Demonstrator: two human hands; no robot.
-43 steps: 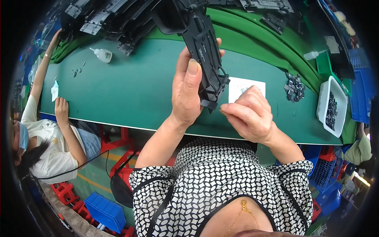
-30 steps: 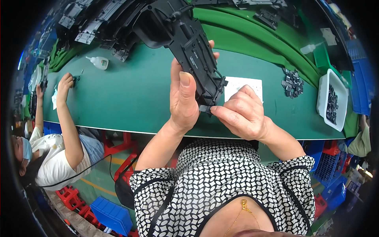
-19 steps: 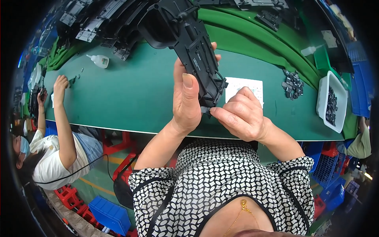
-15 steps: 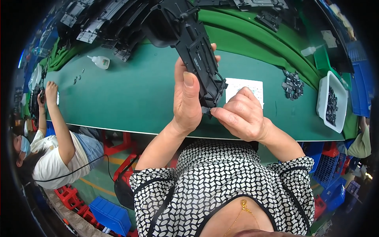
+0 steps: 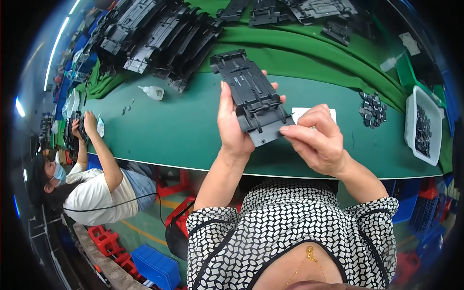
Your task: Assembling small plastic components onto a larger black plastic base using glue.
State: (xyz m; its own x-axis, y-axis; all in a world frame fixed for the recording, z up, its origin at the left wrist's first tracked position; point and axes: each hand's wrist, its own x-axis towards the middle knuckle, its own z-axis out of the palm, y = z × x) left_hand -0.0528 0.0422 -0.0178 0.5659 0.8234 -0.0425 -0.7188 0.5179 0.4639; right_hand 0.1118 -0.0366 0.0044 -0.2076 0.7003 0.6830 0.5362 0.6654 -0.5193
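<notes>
A black plastic model car chassis (image 5: 249, 89) lies tilted above the table, its flat underside turned up and its grey end plate nearest me. My left hand (image 5: 234, 123) is closed around it from below, with the thumb along the left edge and fingertips showing past the right edge. At the chassis's near right corner, my right hand (image 5: 319, 140) has thumb and forefinger pinched together against the edge. Whether a small part sits in that pinch is hidden. Behind my right hand, a white paper sheet (image 5: 331, 115) rests on the green table (image 5: 183, 130).
Several chassis (image 5: 159, 38) stand in a row on green cloth (image 5: 290, 48) at the back. To the right are a pile of small black pieces (image 5: 373, 110) and a white bin (image 5: 410, 121) of them. A white bottle (image 5: 153, 92) lies back left. A co-worker (image 5: 101, 193) works at far left.
The chassis has been lowered and tipped flatter, so its whole underside now shows. My right hand stays at its near end, slightly further right. The whole view has shifted a little.
</notes>
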